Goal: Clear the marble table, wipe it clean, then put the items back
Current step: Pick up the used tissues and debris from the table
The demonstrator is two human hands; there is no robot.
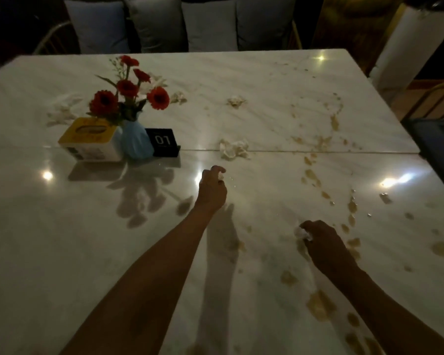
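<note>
The marble table [62, 226] carries brown stains [321, 306] across its right half. At the left stand a yellow tissue box [87, 139], a blue vase of red flowers [136, 144] and a black "01" number sign [163, 142]. Crumpled tissues lie at the centre [233, 148], further back [236, 101], beside the flowers [178, 98] and behind the tissue box [64, 108]. My left hand [212, 188] pinches a small white tissue scrap [220, 176] above the table's middle. My right hand [326, 247] grips a crumpled tissue [303, 234] low over the stained area.
Grey cushions [154, 24] line a bench behind the far edge. A gold-framed chair [436, 101] stands at the right, with a white column [410, 47] behind it. A seam [318, 151] crosses the tabletop from the sign to the right edge. Small droplets [385, 197] dot the right side.
</note>
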